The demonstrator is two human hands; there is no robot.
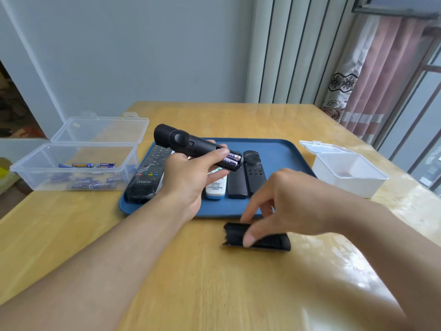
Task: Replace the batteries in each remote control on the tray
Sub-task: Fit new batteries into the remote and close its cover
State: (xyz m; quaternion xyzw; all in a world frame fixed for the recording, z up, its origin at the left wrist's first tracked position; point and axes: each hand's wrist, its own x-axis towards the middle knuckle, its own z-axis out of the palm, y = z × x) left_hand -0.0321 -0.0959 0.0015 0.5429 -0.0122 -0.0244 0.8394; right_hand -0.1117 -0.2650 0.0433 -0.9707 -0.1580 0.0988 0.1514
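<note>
At the far left we are seeing a clear plastic box [71, 168] sitting on the tabletop [167, 271] with its hinged lid tipped back, and blue AA batteries [87, 165] are lying loose inside it. Next to it the blue tray [281, 149] is carrying a long black remote with coloured buttons [149, 173], then a white remote [216, 187], then two slim black remotes [245, 177] lying side by side. Above the tray our left hand [191, 177] is gripping a black remote [191, 145], tilted, its open compartment showing two batteries [230, 160]. In front of the tray our right hand [286, 201] is pinching the black battery cover [256, 236], which is resting on the tabletop. At the far right a white box [346, 173] is standing open; we cannot tell what is in it.
</note>
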